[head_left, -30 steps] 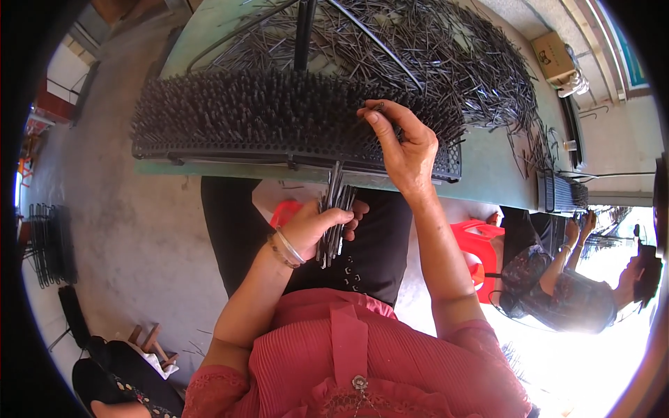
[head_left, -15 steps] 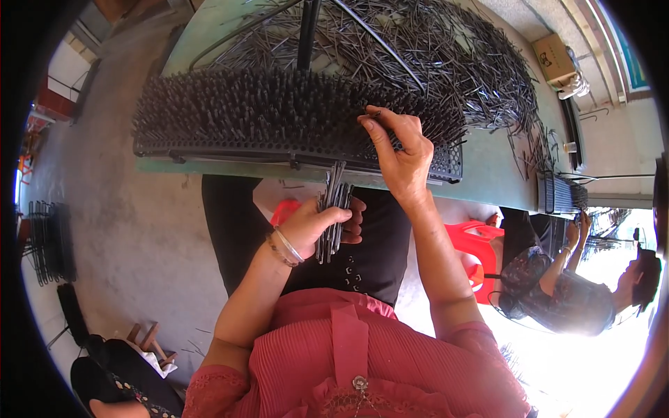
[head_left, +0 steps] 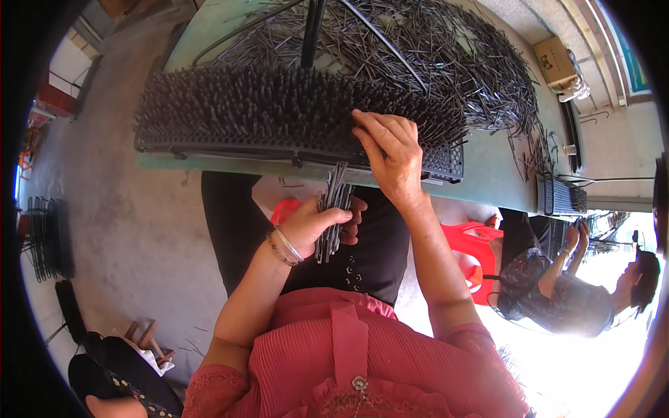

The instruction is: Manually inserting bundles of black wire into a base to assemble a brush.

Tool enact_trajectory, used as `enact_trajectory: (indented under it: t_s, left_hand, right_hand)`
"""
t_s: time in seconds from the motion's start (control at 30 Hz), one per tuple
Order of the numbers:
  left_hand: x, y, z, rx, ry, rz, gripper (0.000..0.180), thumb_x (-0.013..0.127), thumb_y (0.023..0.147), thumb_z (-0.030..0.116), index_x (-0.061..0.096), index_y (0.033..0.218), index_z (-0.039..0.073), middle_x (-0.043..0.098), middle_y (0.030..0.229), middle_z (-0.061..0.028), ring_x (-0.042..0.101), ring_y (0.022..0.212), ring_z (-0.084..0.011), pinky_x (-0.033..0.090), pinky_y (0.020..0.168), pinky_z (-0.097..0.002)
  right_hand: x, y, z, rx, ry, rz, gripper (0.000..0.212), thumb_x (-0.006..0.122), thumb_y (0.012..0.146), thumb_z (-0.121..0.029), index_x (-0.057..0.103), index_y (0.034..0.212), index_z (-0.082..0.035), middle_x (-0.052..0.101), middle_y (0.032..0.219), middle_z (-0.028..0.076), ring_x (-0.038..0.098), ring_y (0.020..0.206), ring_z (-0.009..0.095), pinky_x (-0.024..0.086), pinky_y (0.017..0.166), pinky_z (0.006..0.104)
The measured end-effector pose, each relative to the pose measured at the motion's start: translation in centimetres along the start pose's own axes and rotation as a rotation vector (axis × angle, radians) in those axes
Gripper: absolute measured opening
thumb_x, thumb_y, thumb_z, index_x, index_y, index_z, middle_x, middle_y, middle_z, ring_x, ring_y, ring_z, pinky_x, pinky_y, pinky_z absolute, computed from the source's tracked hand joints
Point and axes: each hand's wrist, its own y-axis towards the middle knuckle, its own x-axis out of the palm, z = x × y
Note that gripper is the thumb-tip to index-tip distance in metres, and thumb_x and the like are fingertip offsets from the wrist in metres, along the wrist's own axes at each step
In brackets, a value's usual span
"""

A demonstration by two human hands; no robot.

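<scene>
My left hand (head_left: pixel 305 224) is wrapped round a bundle of thin dark sticks (head_left: pixel 333 184), held upright over my lap just before the table edge. Above it, a long black perforated rack (head_left: pixel 446 166) lies along the edge, densely filled with upright dark sticks (head_left: pixel 237 104). My right hand (head_left: pixel 396 150) reaches over the right half of this rack, its thumb and forefinger pinched low among the stick tips. Whatever lies between those fingertips is hidden by the fingers and the dark background.
A big loose heap of dark sticks (head_left: pixel 460 63) spreads over the green table (head_left: pixel 491 164) behind the rack. Dark metal bars (head_left: pixel 313 35) rise behind the rack. At right, another person (head_left: pixel 564 285) works at a smaller rack (head_left: pixel 557 194). A red plastic stool (head_left: pixel 467 258) stands nearby.
My right hand has shifted slightly left along the rack, its fingertips now lower among the sticks. The left hand and its bundle have stayed put. The person at right has moved their hands slightly.
</scene>
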Motion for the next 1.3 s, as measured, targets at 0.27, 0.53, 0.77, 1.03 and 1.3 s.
enact_trajectory:
  t_s: [0.27,0.53,0.77,1.03,1.3]
  left_hand:
    - [0.2,0.3,-0.3,0.022,0.076,-0.028,0.027,0.053,0.086,0.01,0.056,0.11,-0.002,0.059,0.086,-0.0056,0.057,0.075,-0.0128,0.05,0.067,-0.0272]
    - [0.1,0.3,-0.4,0.053,0.093,-0.027,0.027,0.055,0.086,0.011,0.056,0.109,-0.004,0.058,0.084,-0.0055,0.056,0.072,-0.0123,0.048,0.065,-0.0254]
    - [-0.1,0.2,-0.5,0.057,0.076,-0.032,0.027,0.054,0.087,0.011,0.057,0.11,-0.004,0.059,0.087,-0.0065,0.058,0.075,-0.0142,0.05,0.071,-0.0278]
    - [0.7,-0.7,0.7,0.138,-0.074,-0.05,0.026,0.055,0.088,0.012,0.057,0.108,-0.005,0.062,0.095,-0.0102,0.063,0.084,-0.02,0.052,0.078,-0.0335]
    - [0.9,-0.2,0.1,0.148,-0.002,-0.032,0.026,0.058,0.088,0.014,0.056,0.108,-0.003,0.062,0.093,-0.0091,0.063,0.081,-0.0196,0.052,0.077,-0.0333]
  right_hand:
    - [-0.3,1.2,-0.6,-0.02,-0.013,-0.028,0.018,0.067,0.077,-0.009,0.066,0.094,-0.006,0.059,0.089,0.005,0.054,0.084,0.023,0.038,0.076,0.0358]
    - [-1.2,1.5,-1.7,-0.051,-0.11,-0.055,0.014,0.069,0.075,-0.008,0.068,0.088,-0.005,0.06,0.086,0.004,0.054,0.08,0.022,0.039,0.074,0.034]
    - [-1.3,1.1,-1.7,0.034,-0.085,-0.045,0.02,0.07,0.073,-0.008,0.068,0.092,-0.005,0.061,0.088,0.007,0.055,0.08,0.024,0.042,0.073,0.034]
    - [-4.4,-0.5,-3.3,0.588,0.566,-0.492,0.018,0.067,0.083,-0.015,0.067,0.087,0.002,0.062,0.078,0.009,0.061,0.073,0.016,0.046,0.062,0.0293]
    - [-3.8,-2.5,-2.8,0.936,0.899,-0.482,0.02,0.064,0.087,-0.016,0.069,0.086,0.004,0.063,0.068,0.004,0.057,0.062,0.008,0.044,0.055,0.0235]
